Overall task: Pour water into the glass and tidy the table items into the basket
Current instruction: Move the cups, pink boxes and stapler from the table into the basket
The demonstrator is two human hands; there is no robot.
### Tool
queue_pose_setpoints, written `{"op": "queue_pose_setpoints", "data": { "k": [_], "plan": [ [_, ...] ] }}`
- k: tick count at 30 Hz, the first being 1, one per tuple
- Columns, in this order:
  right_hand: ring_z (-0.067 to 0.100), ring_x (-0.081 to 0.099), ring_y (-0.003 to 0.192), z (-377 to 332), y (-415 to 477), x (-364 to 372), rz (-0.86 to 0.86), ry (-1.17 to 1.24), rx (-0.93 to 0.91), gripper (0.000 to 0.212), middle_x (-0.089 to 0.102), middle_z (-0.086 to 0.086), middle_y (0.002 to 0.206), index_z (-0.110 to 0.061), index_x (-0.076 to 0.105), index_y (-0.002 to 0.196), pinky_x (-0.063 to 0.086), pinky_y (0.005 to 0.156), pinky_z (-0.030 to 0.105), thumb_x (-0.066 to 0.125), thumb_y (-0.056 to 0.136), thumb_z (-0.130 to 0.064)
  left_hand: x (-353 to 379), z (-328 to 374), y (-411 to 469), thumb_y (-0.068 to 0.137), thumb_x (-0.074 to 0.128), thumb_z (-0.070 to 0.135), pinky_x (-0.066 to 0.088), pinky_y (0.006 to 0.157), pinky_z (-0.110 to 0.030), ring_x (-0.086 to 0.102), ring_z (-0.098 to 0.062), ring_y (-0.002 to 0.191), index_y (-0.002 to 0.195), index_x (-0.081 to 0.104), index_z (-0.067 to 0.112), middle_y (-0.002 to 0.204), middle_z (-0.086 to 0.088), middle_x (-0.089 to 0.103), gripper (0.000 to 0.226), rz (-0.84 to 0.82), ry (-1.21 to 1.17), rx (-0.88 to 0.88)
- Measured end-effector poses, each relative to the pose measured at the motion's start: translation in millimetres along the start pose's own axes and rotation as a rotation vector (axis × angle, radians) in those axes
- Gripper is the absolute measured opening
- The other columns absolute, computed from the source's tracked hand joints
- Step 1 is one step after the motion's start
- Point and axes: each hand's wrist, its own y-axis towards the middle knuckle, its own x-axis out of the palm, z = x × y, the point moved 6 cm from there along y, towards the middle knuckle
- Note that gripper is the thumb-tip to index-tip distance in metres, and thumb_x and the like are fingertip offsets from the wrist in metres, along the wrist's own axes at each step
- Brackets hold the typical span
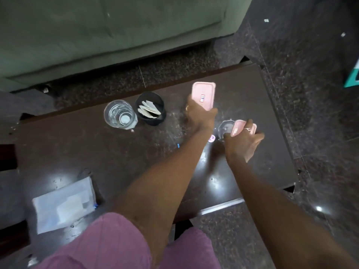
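A clear glass (120, 115) with water in it stands on the dark table (97, 148) at the back left. Beside it sits a black cup (151, 109) holding paper scraps. My left hand (200, 115) grips a large pink rectangular lid (204, 95) near the table's back edge. My right hand (242, 142) holds a smaller pink lid (238, 127) over a small clear container (226, 128) on the table. No basket is in view.
A white plastic pouch (64, 204) lies at the table's near left. A small pink-purple bit (211, 138) and a blue speck (178, 146) lie mid-table. A green sofa (97, 30) stands beyond the table; dark stone floor (310, 74) lies to the right.
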Motion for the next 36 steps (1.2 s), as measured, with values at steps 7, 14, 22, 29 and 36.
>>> {"op": "queue_pose_setpoints", "data": {
  "k": [7, 14, 22, 29, 36],
  "plan": [
    [0.041, 0.051, 0.105, -127.1, -30.9, -33.0, 0.167, -0.010, -0.305, 0.084, 0.046, 0.016, 0.130, -0.022, 0.033, 0.134, 0.045, 0.085, 0.046, 0.070, 0.060, -0.037, -98.4, 44.7, -7.4, 0.063, 0.073, 0.018, 0.038, 0.085, -0.032, 0.051, -0.032, 0.109, 0.135, 0.036, 0.011, 0.117, -0.016, 0.058, 0.081, 0.046, -0.154, 0.226],
    [0.040, 0.051, 0.109, -284.9, -179.5, 8.9, -0.076, 0.161, -0.697, 0.077, 0.053, 0.016, 0.126, -0.008, 0.042, 0.127, 0.043, 0.087, 0.049, 0.066, 0.062, -0.042, -304.6, 7.3, 27.5, 0.066, 0.074, 0.020, 0.034, 0.095, -0.032, 0.046, -0.031, 0.118, 0.138, 0.034, 0.008, 0.126, -0.017, 0.052, 0.083, 0.374, -0.254, 0.147],
    [0.036, 0.053, 0.110, -397.1, -397.1, 96.6, -0.498, 0.151, -1.064, 0.064, 0.053, 0.015, 0.121, -0.011, 0.049, 0.120, 0.044, 0.090, 0.041, 0.073, 0.063, -0.029, -536.9, -119.3, 51.9, 0.067, 0.074, 0.023, 0.036, 0.092, -0.033, 0.053, -0.032, 0.114, 0.128, 0.042, 0.004, 0.120, -0.018, 0.059, 0.071, 0.792, -0.251, -0.168],
    [0.031, 0.050, 0.112, -454.4, -568.7, 150.7, -0.881, 0.162, -1.305, 0.060, 0.051, 0.012, 0.121, -0.014, 0.049, 0.120, 0.042, 0.093, 0.035, 0.072, 0.066, -0.027, -678.7, -244.2, 36.9, 0.068, 0.074, 0.024, 0.039, 0.103, -0.039, 0.048, -0.035, 0.122, 0.132, 0.035, 0.003, 0.130, -0.020, 0.051, 0.078, 0.897, -0.175, -0.436],
    [0.032, 0.041, 0.115, -477.1, -672.2, 194.2, -0.986, 0.056, -1.465, 0.067, 0.053, 0.008, 0.125, -0.017, 0.041, 0.130, 0.036, 0.098, 0.041, 0.067, 0.071, -0.033, -726.4, -317.0, 51.4, 0.077, 0.057, 0.006, 0.036, 0.103, -0.034, 0.039, -0.036, 0.126, 0.134, 0.033, 0.006, 0.140, -0.021, 0.031, 0.061, 0.721, -0.080, -0.549]
  ]
}}
